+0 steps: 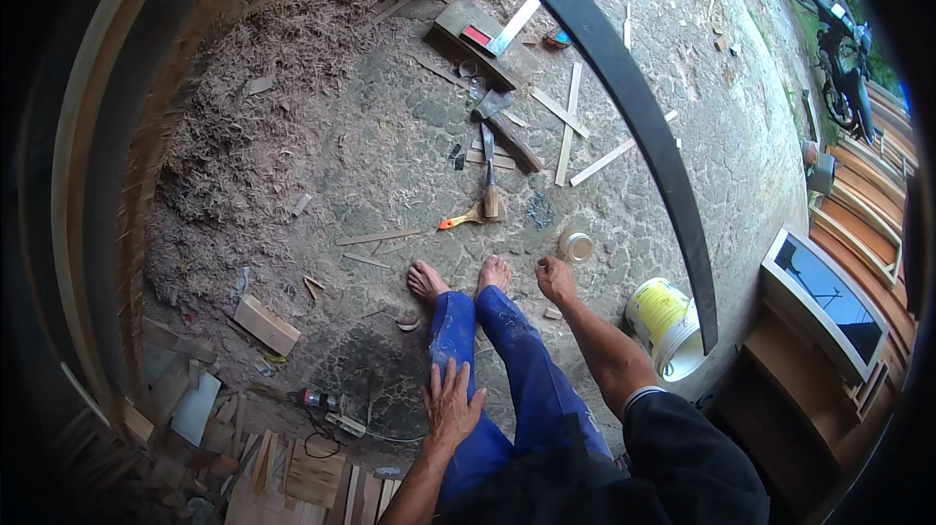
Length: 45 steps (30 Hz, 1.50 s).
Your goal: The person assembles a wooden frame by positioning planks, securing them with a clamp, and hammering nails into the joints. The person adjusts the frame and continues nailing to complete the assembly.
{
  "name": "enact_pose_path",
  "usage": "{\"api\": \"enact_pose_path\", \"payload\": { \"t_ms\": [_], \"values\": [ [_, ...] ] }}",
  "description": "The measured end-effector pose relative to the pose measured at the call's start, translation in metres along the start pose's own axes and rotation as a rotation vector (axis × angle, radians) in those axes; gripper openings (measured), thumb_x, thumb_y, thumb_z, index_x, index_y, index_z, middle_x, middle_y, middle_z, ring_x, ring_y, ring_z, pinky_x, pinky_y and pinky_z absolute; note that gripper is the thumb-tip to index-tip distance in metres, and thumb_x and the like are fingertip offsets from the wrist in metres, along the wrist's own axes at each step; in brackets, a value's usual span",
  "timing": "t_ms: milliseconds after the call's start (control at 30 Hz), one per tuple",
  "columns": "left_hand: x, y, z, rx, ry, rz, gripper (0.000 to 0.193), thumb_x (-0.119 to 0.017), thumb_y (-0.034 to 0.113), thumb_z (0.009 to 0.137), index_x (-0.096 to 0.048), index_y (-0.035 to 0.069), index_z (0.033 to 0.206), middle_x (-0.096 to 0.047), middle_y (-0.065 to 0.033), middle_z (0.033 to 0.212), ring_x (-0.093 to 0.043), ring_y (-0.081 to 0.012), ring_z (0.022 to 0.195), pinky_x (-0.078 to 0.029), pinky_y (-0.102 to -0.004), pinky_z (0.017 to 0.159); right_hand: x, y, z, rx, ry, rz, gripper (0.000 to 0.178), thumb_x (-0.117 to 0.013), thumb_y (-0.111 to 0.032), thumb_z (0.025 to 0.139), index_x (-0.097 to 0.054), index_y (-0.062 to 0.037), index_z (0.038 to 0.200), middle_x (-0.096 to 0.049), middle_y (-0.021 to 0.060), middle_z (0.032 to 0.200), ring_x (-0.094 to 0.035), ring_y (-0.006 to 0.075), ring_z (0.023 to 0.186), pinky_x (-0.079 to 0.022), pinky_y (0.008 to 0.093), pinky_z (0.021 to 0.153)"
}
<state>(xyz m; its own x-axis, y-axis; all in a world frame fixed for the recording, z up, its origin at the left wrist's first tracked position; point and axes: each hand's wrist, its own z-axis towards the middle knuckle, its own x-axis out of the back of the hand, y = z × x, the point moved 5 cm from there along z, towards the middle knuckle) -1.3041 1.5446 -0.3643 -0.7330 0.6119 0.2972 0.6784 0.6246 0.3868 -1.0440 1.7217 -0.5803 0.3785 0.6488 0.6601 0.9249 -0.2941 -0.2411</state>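
Note:
My left hand rests flat on my left thigh, its fingers spread and nothing in them. My right hand hangs low, just right of my feet, with its fingers curled closed; whatever they may hold is hidden. Close beyond it stands a small clear jar. A paintbrush with an orange and yellow handle lies on the ground ahead of my feet. Touching its bristle end is a chisel with a wooden handle. Farther off lies a hatchet-like tool with a wooden handle.
A white and yellow bucket lies tipped at the right. A dark curved strip arcs overhead. Wood strips and a wooden block lie about. Shavings cover the left. A corded power tool lies lower left; a motorcycle stands far right.

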Motion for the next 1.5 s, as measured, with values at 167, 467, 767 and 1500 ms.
{"api": "enact_pose_path", "payload": {
  "t_ms": [167,467,767,1500],
  "values": [
    [-0.033,-0.029,0.024,0.007,0.190,0.083,0.055,-0.059,0.039,0.096,-0.059,0.004,0.138,-0.055,-0.0172,0.146,-0.039,-0.0383,0.142,-0.023,-0.0677,0.115,-0.057,0.055,0.084,0.037,0.060,-0.103,0.028,-0.065,-0.030,0.090,-0.072,-0.0076,0.106,-0.073,0.0209,0.104,-0.069,0.0382,0.101,-0.055,0.0480,0.089],
    [-0.041,-0.063,0.020,0.089,0.248,0.109,0.049,-0.066,0.037,0.090,-0.069,0.005,0.126,-0.066,-0.0144,0.131,-0.049,-0.0356,0.135,-0.026,-0.0618,0.115,-0.120,0.120,0.206,-0.012,0.237,-0.116,0.037,-0.071,-0.029,0.087,-0.067,-0.0076,0.118,-0.072,0.0204,0.102,-0.069,0.0379,0.098,-0.054,0.0469,0.087],
    [-0.028,-0.062,0.025,-0.059,0.346,0.190,0.044,-0.068,0.032,0.090,-0.069,0.003,0.124,-0.066,-0.0146,0.130,-0.054,-0.0371,0.127,-0.036,-0.0567,0.107,-0.138,0.125,0.244,-0.003,0.139,-0.121,0.033,-0.072,-0.023,0.087,-0.058,-0.0123,0.115,-0.066,0.0203,0.110,-0.063,0.0416,0.108,-0.051,0.0510,0.089],
    [-0.025,-0.056,0.031,0.011,0.258,0.105,0.048,-0.065,0.037,0.091,-0.069,0.005,0.126,-0.067,-0.0130,0.130,-0.049,-0.0332,0.135,-0.026,-0.0589,0.116,-0.084,0.123,0.205,-0.231,0.094,0.299,0.026,-0.075,-0.026,0.087,-0.071,-0.0012,0.083,-0.069,0.0099,0.071,-0.065,0.0156,0.065,-0.052,0.0336,0.057]
  ]
}}
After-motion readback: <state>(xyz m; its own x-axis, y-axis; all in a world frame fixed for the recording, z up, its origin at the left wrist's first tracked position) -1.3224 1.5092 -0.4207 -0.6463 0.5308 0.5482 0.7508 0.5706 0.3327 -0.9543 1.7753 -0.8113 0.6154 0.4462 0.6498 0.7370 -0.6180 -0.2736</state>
